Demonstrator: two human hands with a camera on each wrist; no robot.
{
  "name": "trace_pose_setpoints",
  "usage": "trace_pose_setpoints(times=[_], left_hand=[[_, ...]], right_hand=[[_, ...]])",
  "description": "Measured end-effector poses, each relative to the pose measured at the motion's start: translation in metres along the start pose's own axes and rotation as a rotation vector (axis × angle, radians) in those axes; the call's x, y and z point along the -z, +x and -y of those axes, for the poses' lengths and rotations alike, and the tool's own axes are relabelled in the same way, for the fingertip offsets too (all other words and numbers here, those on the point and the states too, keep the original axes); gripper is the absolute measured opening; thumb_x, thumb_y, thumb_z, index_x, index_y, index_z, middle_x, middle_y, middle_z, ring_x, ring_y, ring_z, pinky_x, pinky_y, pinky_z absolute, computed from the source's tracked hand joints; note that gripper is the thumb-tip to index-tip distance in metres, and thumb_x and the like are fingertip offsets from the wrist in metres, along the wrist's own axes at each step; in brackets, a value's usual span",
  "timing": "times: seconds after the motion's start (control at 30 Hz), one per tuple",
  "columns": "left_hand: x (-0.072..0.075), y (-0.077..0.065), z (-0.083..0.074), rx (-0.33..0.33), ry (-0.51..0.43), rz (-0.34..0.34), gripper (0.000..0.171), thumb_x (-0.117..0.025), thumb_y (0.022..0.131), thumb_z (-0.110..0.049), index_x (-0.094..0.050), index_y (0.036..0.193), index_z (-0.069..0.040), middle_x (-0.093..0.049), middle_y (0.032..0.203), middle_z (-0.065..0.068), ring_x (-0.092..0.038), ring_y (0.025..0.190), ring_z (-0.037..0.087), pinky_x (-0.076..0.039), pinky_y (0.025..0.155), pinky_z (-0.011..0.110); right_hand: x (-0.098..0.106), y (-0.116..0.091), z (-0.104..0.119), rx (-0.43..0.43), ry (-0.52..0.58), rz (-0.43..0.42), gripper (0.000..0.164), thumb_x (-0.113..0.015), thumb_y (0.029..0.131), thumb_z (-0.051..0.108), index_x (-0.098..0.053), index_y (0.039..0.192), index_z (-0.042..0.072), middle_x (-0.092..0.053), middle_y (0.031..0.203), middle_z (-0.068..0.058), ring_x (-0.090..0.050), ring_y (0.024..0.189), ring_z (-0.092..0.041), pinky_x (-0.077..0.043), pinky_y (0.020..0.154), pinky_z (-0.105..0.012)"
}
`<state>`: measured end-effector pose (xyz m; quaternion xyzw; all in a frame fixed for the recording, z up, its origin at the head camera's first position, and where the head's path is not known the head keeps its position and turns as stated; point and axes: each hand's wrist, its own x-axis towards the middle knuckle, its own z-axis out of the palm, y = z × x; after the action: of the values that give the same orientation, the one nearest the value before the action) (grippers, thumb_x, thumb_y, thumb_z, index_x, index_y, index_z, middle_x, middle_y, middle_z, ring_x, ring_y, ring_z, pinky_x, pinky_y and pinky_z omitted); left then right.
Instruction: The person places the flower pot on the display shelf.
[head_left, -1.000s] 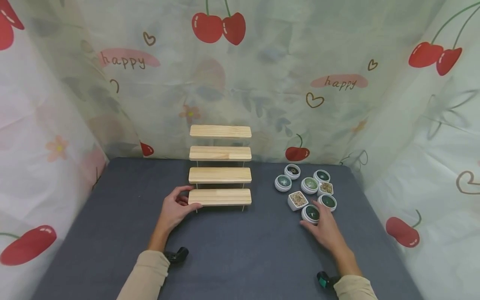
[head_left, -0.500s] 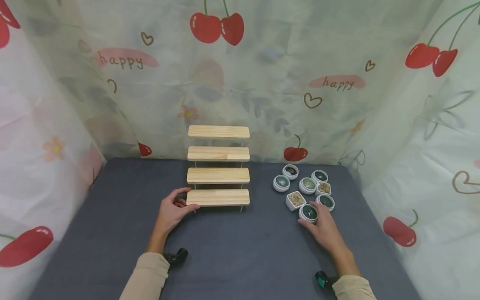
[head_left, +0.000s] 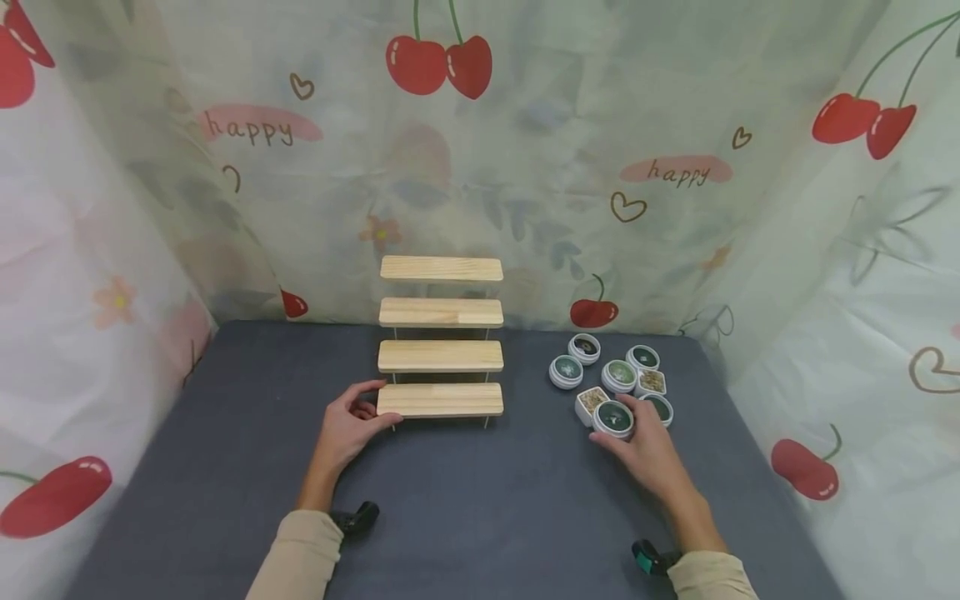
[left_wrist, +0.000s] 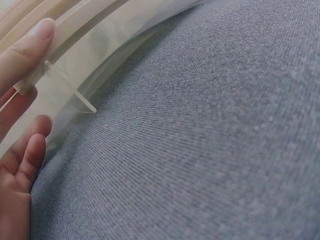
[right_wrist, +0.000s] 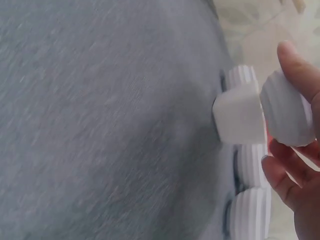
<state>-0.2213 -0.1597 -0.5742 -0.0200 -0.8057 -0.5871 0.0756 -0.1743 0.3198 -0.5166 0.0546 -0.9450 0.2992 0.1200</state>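
A tiered wooden stand point(head_left: 441, 356) with pale boards on thin clear legs stands at the back of the table. My left hand point(head_left: 347, 425) pinches the left end of its lowest board, thumb point(left_wrist: 35, 42) on the front edge and fingers behind. At the right, my right hand point(head_left: 652, 450) holds a small round white pot point(head_left: 613, 419) with a dark green top between thumb and fingers. In the right wrist view this ribbed pot point(right_wrist: 286, 109) is raised off the cloth, beside a square white pot point(right_wrist: 241, 116) that stands on it.
Several other small white pots stand grouped at the back right, among them a light green one point(head_left: 619, 375), a blue-green one point(head_left: 566, 372) and a square one point(head_left: 652, 382) with grainy filling. A dark grey cloth point(head_left: 480, 508) covers the table; a printed curtain point(head_left: 525, 150) hangs behind.
My right hand has lifted the round pot and moved it slightly up and left, so it now overlaps the square pot. The left hand keeps its grip on the lowest board.
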Motion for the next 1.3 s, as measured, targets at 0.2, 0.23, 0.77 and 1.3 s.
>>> trace_pose_setpoints(times=[0.2,0.23,0.77,1.3], left_hand=[[-0.001,0.000,0.000,0.013,-0.007,-0.009,0.067,-0.095,0.071,-0.028,-0.068,0.131,-0.022,-0.068,0.096,0.014,-0.060,0.078,0.013,-0.048,0.067,0.021],[-0.001,0.000,0.000,0.013,-0.005,-0.010,0.066,-0.095,0.071,-0.029,-0.068,0.131,-0.023,-0.068,0.095,0.014,-0.060,0.078,0.013,-0.048,0.067,0.021],[0.000,-0.002,-0.003,-0.001,0.008,-0.020,0.064,-0.096,0.069,-0.034,-0.069,0.127,-0.024,-0.067,0.091,0.011,-0.059,0.075,0.012,-0.049,0.066,0.023],[0.001,-0.002,-0.001,-0.021,0.004,-0.026,0.064,-0.096,0.069,-0.032,-0.069,0.127,-0.024,-0.066,0.089,0.010,-0.059,0.074,0.012,-0.049,0.065,0.023]], right_hand=[[-0.002,0.009,0.018,-0.001,0.070,-0.020,0.087,-0.092,0.075,0.033,-0.050,0.143,0.000,-0.059,0.134,-0.019,-0.058,0.117,-0.029,-0.044,0.094,-0.042],[-0.004,0.011,0.021,-0.001,0.084,-0.024,0.087,-0.093,0.074,0.031,-0.050,0.143,0.000,-0.060,0.134,-0.020,-0.059,0.114,-0.027,-0.044,0.092,-0.038],[-0.025,0.032,0.072,0.012,0.246,-0.011,0.072,-0.093,0.075,0.023,-0.058,0.135,0.006,-0.060,0.123,-0.014,-0.064,0.105,-0.026,-0.052,0.084,-0.027],[-0.056,0.054,0.123,0.143,0.463,0.033,0.069,-0.091,0.076,0.009,-0.053,0.133,0.000,-0.055,0.125,-0.015,-0.065,0.114,-0.027,-0.053,0.093,-0.021]])
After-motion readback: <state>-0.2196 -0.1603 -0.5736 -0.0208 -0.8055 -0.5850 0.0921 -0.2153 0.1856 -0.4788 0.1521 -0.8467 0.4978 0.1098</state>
